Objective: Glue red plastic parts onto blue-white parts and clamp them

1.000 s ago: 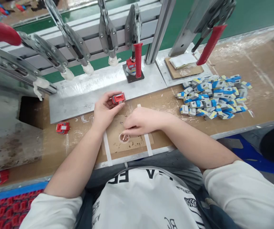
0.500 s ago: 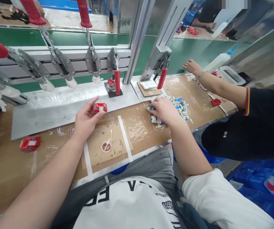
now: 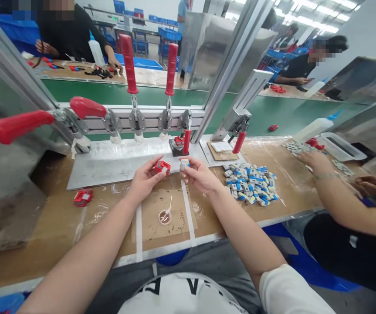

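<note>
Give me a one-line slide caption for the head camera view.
Left hand holds a small red plastic part, right hand a small grey-white block, above the brown workbench.

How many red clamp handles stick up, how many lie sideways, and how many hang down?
Handles sticking up: 2
Handles lying sideways: 2
Handles hanging down: 2
Total: 6

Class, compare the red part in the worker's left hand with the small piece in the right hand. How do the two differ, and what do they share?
The red part is all red; the small piece is pale grey-white with a touch of blue. The red part looks larger than the small piece. The red part sits in the left hand, the small piece in the right hand. Both are pinched at the fingertips, held above the bench close together.
</note>
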Motion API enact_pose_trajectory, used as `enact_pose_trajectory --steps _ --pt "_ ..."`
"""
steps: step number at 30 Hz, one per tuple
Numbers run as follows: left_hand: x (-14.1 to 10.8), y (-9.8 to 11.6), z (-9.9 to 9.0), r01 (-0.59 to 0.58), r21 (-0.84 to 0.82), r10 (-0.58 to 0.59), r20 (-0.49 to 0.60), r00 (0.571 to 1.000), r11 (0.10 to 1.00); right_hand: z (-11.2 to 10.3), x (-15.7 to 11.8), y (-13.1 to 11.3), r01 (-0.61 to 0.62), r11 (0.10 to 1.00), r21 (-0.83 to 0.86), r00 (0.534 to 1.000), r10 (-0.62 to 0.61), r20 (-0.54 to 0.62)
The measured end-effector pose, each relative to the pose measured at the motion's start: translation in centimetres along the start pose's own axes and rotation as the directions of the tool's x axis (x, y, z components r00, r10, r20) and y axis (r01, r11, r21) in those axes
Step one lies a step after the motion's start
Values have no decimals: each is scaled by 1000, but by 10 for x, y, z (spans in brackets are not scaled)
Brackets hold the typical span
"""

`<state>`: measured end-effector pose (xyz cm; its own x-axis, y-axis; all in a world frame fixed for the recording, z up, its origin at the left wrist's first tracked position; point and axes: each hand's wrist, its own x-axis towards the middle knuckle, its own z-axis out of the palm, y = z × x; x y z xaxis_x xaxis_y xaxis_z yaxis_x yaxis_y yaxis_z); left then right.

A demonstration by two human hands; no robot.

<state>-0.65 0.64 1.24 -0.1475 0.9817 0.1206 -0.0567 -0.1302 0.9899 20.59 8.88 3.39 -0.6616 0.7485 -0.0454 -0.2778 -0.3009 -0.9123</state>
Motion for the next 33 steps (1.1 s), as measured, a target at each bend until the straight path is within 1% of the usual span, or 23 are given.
enact_pose_trajectory --steps 2,5,8,10,12,14,16,17,19,23,26,29,33 --pt "0 -1 0 -5 -8 5 0 1000 1000 1 4 6 17 1000 26 999 -16 -31" --pt "1 -1 1 10 -9 -9 21 1000 1000 -4 3 14 22 1000 18 996 -20 -89" --pt "2 -2 2 38 -25 -36 52 998 999 -9 0 19 30 1000 -7 994 -30 -104" --pt "3 -3 2 52 -40 -49 57 997 998 -10 -1 20 53 998 -43 993 -57 -100" --pt "4 -4 2 66 -39 -64 55 996 997 -11 -2 21 103 986 -134 988 -117 -98" --pt "4 -5 1 74 -15 -73 51 996 997 -10 -2 22 192 943 -271 968 -227 -104" --pt "4 -6 1 68 24 -69 49 996 997 -9 -3 22 288 872 -395 933 -348 -89" --pt "4 -7 2 63 44 -66 51 997 997 -9 -3 23 322 837 -443 918 -391 -71" --pt "4 -6 2 70 74 -75 61 995 995 -7 -4 23 354 780 -517 904 -427 -25" --pt "2 -4 5 133 85 -139 69 988 988 -5 -3 27 354 702 -619 895 -445 6" --pt "1 -2 6 139 68 -142 54 988 988 -7 -3 30 348 679 -647 903 -428 37" --pt "0 0 6 124 58 -127 45 991 991 -10 -5 30 331 689 -645 926 -370 81" --pt "-3 0 6 83 93 -87 41 995 992 -10 -7 32 287 737 -613 946 -319 59"
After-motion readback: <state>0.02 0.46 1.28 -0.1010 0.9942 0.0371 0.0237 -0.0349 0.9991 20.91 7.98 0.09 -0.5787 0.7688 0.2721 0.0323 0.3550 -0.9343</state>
